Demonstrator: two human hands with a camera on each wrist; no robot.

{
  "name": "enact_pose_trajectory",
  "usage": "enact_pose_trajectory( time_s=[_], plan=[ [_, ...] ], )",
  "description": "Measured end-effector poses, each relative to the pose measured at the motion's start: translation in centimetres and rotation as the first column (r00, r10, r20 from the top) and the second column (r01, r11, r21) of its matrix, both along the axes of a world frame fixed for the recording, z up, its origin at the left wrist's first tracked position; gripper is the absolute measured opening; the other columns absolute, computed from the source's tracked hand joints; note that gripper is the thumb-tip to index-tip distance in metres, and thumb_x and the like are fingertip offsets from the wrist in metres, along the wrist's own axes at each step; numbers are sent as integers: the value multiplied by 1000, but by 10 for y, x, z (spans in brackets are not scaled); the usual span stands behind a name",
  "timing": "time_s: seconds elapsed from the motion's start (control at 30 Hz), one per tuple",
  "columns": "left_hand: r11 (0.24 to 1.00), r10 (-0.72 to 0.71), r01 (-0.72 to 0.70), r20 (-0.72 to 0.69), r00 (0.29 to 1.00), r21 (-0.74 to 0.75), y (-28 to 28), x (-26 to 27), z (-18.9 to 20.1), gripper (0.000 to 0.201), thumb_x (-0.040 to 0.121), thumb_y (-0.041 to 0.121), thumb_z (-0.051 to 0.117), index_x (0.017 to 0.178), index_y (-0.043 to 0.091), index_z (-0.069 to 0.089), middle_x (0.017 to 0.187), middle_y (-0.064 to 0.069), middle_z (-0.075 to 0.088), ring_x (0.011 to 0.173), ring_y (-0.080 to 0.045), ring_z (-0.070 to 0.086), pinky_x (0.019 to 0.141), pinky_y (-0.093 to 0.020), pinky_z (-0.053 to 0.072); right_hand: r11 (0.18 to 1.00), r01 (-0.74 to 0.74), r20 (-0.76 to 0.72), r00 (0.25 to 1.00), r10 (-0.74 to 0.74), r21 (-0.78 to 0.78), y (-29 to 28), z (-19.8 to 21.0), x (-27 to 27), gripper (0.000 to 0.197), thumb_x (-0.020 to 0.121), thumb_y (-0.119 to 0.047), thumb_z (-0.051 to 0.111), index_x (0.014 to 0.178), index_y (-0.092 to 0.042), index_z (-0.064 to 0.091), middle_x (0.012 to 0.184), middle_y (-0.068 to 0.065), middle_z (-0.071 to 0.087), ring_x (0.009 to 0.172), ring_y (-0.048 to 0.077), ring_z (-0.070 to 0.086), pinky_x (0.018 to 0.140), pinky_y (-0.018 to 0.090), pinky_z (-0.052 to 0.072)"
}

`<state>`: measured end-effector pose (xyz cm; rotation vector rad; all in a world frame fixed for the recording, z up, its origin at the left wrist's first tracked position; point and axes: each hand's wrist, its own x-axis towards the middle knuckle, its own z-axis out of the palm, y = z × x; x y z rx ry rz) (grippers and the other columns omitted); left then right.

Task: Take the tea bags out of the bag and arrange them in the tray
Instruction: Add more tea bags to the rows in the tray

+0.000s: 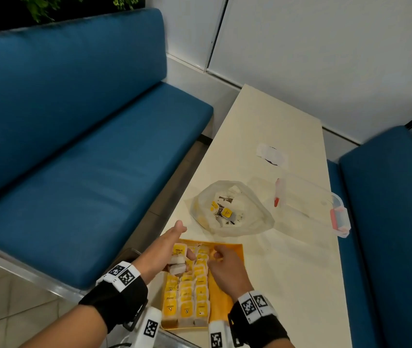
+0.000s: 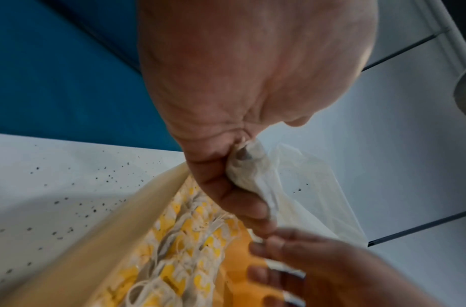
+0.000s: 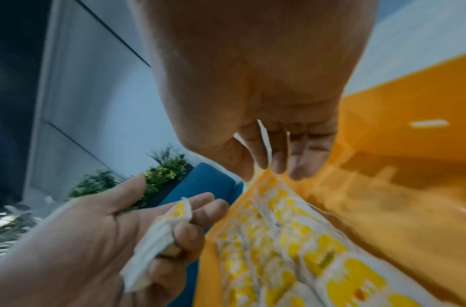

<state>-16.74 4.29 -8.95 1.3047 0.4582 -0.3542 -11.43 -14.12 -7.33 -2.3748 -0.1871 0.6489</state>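
Placement into the orange tray [image 1: 235,249], judging by its part-filled rows of tea bags [image 1: 187,297]. Gripped a few spare ones in the curled left hand [image 1: 164,254]; held the right hand [image 1: 225,267] fingertips-down at the rows' far end, pinch or bare touch impossible to tell. Best stood each upright, tag up, snug against its neighbour, strings tucked. More lying in the clear bag [image 1: 232,209] on the surface [image 1: 287,272] beyond. Dark print on yellow tags, too blurred to read.

A long cream desk [image 1: 275,136] runs toward white wall panels [image 1: 325,46] split by dark seams. A blue cushioned bench [image 1: 79,136] flanks its left side, another blue bench [image 1: 390,222] its right. Green foliage [image 1: 46,6] shows above the left backrest, pale floor tiles [image 1: 6,305] below.
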Motion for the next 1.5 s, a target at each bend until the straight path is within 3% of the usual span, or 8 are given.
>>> enact_pose_trajectory(
  time_s=[0.1,0.3,0.47,0.7,0.93,1.0,1.23,1.5],
  plan=[
    [997,-63,64,28,998,-42,-2,0,-1,66,85,88,26,137,53,47,117,-5,74,100,-15,72,103,-44,53,990,-12,120,993,-5,138,3,17,-2,25,91,-24,67,116,-27,67,113,-11,63,94,1,61,81,11,46],
    [985,-164,169,104,981,-35,-13,6,4,75,76,97,32,137,57,50,142,4,61,120,-24,65,110,-50,48,984,-128,125,986,113,120,18,30,-2,16,81,-27,76,79,-39,65,93,-11,66,81,5,61,78,26,53],
    [974,-220,199,244,945,109,-13,3,14,32,99,42,63,119,18,68,101,-12,76,80,-29,73,81,-47,61,957,-17,55,998,0,291,8,40,6,8,79,-2,71,78,-10,72,68,3,71,61,10,67,61,23,53],
    [936,-243,170,215,946,309,-7,1,4,7,96,18,70,99,20,76,92,-6,77,66,-18,70,73,-34,57,955,-3,66,998,-17,296,0,36,19,9,80,-5,75,78,-14,72,71,7,71,61,17,67,66,32,57],
    [873,-41,-40,154,987,486,12,2,4,15,93,22,73,107,28,75,79,-4,76,58,-11,69,56,-22,53,995,-103,228,969,99,5,-11,36,25,17,82,-10,70,76,-25,72,83,-8,69,75,3,64,70,12,48],
    [811,30,-108,143,989,576,21,2,-2,20,91,30,75,111,29,74,76,-2,73,60,-13,68,62,-27,57,986,-138,253,955,157,-89,-18,30,25,16,86,-9,65,84,-22,74,92,-5,67,83,4,62,69,8,44],
    [704,-64,50,-7,998,709,19,-3,-14,39,96,35,70,134,29,67,91,8,64,78,1,59,60,-8,40,909,-179,240,929,283,-377,-24,7,26,21,92,-11,51,98,-17,70,105,2,64,98,20,60,81,33,52],
    [724,-61,52,-11,998,688,28,-8,-19,40,95,36,71,134,32,67,107,0,71,99,-11,65,86,-23,51,881,-159,255,921,295,-446,-9,-5,28,20,96,-20,49,101,-13,66,107,8,61,97,25,60,75,30,46]
  ],
)
